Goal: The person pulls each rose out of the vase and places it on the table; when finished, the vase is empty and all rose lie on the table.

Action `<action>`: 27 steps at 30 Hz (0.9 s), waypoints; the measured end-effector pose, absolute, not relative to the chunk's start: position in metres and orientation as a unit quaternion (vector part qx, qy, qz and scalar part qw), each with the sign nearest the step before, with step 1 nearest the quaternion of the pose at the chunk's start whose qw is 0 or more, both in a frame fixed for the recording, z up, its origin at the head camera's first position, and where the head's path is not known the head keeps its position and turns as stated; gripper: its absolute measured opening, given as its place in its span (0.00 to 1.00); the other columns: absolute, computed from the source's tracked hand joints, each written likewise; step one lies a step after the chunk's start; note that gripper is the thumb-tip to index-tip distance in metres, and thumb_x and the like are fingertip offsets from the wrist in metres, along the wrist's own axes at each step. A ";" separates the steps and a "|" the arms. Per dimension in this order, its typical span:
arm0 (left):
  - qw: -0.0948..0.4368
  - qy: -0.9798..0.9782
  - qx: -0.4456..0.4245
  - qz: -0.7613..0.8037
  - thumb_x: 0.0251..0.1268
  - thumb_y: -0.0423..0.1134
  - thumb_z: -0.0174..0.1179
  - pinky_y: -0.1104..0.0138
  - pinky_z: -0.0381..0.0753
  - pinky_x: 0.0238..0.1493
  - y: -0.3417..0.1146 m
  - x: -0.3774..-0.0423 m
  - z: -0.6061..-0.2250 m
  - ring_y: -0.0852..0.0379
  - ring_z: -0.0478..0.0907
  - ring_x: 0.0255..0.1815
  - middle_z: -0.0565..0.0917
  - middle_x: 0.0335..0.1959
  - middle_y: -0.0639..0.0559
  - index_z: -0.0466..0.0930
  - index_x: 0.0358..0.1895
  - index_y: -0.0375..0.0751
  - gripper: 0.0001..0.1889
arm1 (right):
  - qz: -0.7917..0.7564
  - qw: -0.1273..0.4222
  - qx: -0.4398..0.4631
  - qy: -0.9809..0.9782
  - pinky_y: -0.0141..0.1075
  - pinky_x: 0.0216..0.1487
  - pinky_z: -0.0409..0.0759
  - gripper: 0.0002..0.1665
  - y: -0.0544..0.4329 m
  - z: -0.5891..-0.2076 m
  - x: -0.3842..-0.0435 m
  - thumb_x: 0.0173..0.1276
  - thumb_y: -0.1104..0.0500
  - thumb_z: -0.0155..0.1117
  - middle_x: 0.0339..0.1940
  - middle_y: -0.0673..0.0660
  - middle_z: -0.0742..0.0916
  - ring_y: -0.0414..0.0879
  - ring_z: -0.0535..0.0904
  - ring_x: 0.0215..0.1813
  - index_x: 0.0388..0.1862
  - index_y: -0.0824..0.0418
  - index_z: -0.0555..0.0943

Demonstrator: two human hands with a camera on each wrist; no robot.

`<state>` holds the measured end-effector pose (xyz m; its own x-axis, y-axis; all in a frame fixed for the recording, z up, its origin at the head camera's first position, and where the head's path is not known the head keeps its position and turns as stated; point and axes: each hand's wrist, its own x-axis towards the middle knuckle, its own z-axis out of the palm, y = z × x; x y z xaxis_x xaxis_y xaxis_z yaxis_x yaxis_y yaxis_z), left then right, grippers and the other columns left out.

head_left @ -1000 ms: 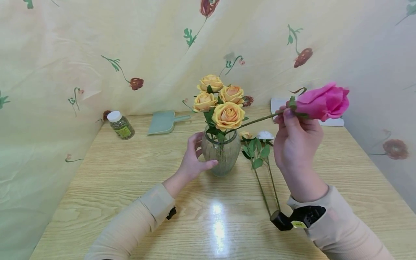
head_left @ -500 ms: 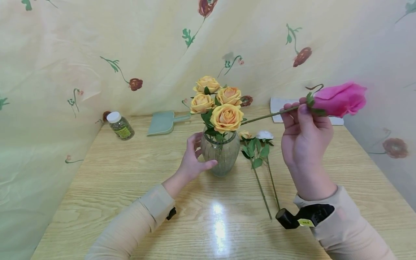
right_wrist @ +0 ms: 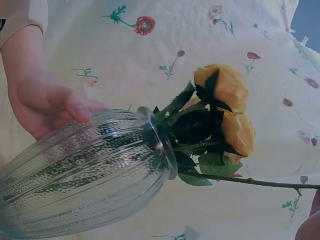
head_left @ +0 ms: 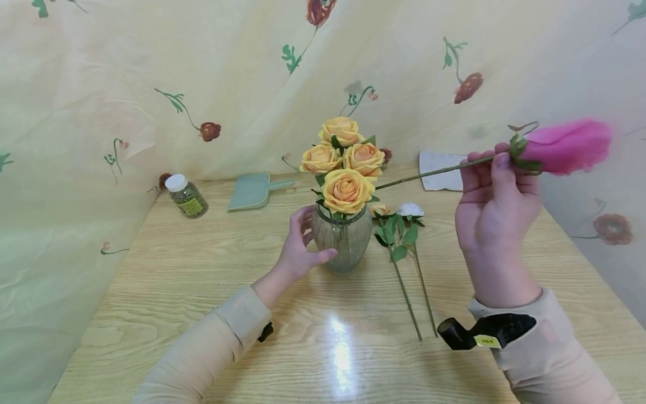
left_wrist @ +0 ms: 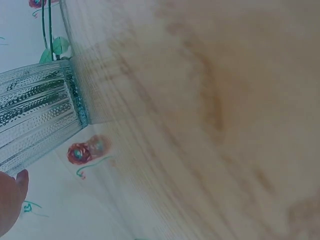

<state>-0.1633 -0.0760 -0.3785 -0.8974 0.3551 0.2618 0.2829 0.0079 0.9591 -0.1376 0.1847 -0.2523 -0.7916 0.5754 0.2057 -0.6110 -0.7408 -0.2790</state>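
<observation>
A ribbed glass vase (head_left: pixel 342 238) stands on the table with several yellow roses (head_left: pixel 348 191) in its mouth. My left hand (head_left: pixel 299 247) holds the vase from the left, thumb across its front and fingers behind. To the right of the vase, my right hand (head_left: pixel 497 216) pinches a pink rose (head_left: pixel 567 147) by its stem just below the bloom. The bloom points right, and the stem slants down left toward the yellow roses. In the right wrist view, the far part of the stem (right_wrist: pixel 250 181) overlaps the leaves beside the vase rim (right_wrist: pixel 159 145).
A white rose (head_left: pixel 411 210) and another yellow rose (head_left: pixel 379 210) lie right of the vase, stems toward me. Further back are a jar with a white lid (head_left: pixel 188 196), a pale green dustpan (head_left: pixel 250 191) and a white sheet (head_left: pixel 439 171). Floral-patterned fabric (head_left: pixel 242 73) hangs behind the table.
My right hand has moved right with the pink rose, drawing its stem away from the vase. The yellow roses have shifted within the vase. My left hand keeps its place.
</observation>
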 end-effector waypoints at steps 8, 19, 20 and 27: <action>0.004 0.702 0.249 0.668 0.42 0.22 0.66 0.49 0.62 0.63 -0.076 -0.169 -0.390 0.41 0.60 0.62 0.57 0.64 0.36 0.44 0.66 0.36 0.48 | 0.933 0.326 0.043 -0.149 0.46 0.36 0.82 0.07 0.196 -0.245 -0.138 0.63 0.74 0.57 0.26 0.69 0.79 0.59 0.78 0.28 0.39 0.77 0.72; -0.023 0.707 0.274 0.651 0.44 0.61 0.68 0.47 0.64 0.61 -0.073 -0.169 -0.396 0.41 0.62 0.61 0.58 0.63 0.37 0.45 0.67 0.41 0.53 | 0.918 0.357 0.048 -0.166 0.43 0.30 0.82 0.06 0.208 -0.230 -0.136 0.64 0.75 0.56 0.25 0.68 0.77 0.58 0.77 0.26 0.39 0.77 0.71; -0.023 0.708 0.275 0.650 0.44 0.62 0.68 0.47 0.64 0.61 -0.073 -0.169 -0.397 0.41 0.62 0.61 0.59 0.63 0.38 0.45 0.67 0.41 0.53 | 0.916 0.358 0.049 -0.174 0.43 0.29 0.82 0.06 0.207 -0.227 -0.137 0.63 0.75 0.56 0.25 0.68 0.78 0.58 0.77 0.26 0.39 0.77 0.72; -0.023 0.717 0.270 0.642 0.48 0.33 0.71 0.50 0.66 0.61 -0.074 -0.170 -0.395 0.44 0.62 0.59 0.60 0.63 0.41 0.44 0.67 0.41 0.48 | 0.918 0.322 0.087 -0.212 0.42 0.28 0.82 0.07 0.185 -0.198 -0.151 0.60 0.79 0.56 0.22 0.69 0.79 0.58 0.78 0.24 0.39 0.80 0.72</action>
